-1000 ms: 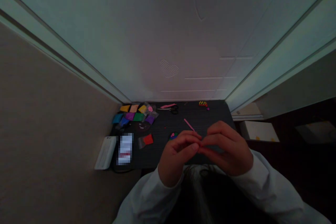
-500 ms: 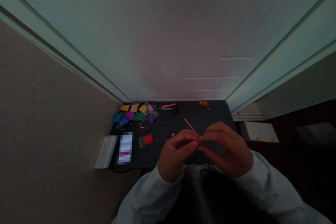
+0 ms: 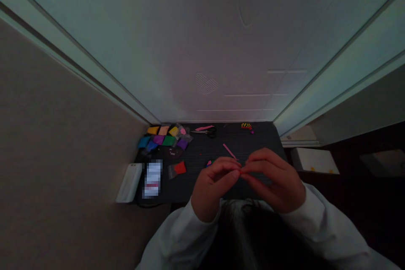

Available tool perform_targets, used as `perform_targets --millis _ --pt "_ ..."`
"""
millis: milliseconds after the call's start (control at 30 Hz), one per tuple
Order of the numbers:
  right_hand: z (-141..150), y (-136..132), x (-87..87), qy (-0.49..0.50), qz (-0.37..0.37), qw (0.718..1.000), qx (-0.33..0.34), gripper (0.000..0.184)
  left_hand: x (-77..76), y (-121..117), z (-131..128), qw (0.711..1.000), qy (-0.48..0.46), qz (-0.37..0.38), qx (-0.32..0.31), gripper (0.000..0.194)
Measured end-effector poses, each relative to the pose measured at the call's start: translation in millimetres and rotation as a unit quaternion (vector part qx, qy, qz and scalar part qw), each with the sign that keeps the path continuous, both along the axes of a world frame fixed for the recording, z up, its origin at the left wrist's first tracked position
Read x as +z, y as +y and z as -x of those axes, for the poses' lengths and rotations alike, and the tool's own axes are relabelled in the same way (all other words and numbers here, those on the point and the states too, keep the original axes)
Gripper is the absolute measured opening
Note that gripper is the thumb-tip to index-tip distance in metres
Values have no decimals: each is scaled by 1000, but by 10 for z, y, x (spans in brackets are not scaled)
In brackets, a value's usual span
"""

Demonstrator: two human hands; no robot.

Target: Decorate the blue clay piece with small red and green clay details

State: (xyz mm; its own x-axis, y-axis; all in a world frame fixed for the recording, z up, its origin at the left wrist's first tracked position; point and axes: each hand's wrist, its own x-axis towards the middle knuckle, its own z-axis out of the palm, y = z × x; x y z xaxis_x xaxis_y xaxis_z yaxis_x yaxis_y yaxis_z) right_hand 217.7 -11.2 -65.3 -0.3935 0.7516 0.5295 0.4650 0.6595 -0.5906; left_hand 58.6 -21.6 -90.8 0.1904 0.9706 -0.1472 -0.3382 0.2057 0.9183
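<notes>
Between my fingertips is a small piece of red clay [image 3: 240, 172], mostly hidden by the fingers. My left hand [image 3: 214, 185] pinches it with thumb and index finger. From the other side, my right hand [image 3: 274, 180] grips it with thumb and fingertips. Just beyond the hands lies a thin pink stick-like tool [image 3: 229, 151]. Partly covered by my left hand is a small multicoloured bit [image 3: 209, 163] on the table. An opened clear bag of red clay [image 3: 180, 168] rests to the left.
Several coloured clay packets [image 3: 158, 139] crowd the dark table's [image 3: 196, 185] far left. Scissors [image 3: 210, 132] and a pink strip [image 3: 204, 128] lie at the back. A yellow-dotted red piece [image 3: 246, 126] sits far right. A phone [image 3: 152, 179] and white case [image 3: 129, 183] are left.
My right fingertips and thumb have drawn closer together on the red clay. The whole view has shifted slightly; the things on the table stay put.
</notes>
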Motion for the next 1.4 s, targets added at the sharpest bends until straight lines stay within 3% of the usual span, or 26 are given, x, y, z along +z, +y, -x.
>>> perform_targets --millis 233,600,867,1400 --pt "-9 -4 8 22 7 1000 -8 9 -49 -4 68 999 19 9 31 9" --pt "-36 -22 -3 37 23 999 -21 13 -150 44 346 987 1 71 145 7" --pt "-27 -18 6 46 27 998 -36 13 -188 49 573 973 -11 77 218 8" --pt "-33 -22 3 51 45 997 -24 14 -234 7 671 970 -29 78 230 10"
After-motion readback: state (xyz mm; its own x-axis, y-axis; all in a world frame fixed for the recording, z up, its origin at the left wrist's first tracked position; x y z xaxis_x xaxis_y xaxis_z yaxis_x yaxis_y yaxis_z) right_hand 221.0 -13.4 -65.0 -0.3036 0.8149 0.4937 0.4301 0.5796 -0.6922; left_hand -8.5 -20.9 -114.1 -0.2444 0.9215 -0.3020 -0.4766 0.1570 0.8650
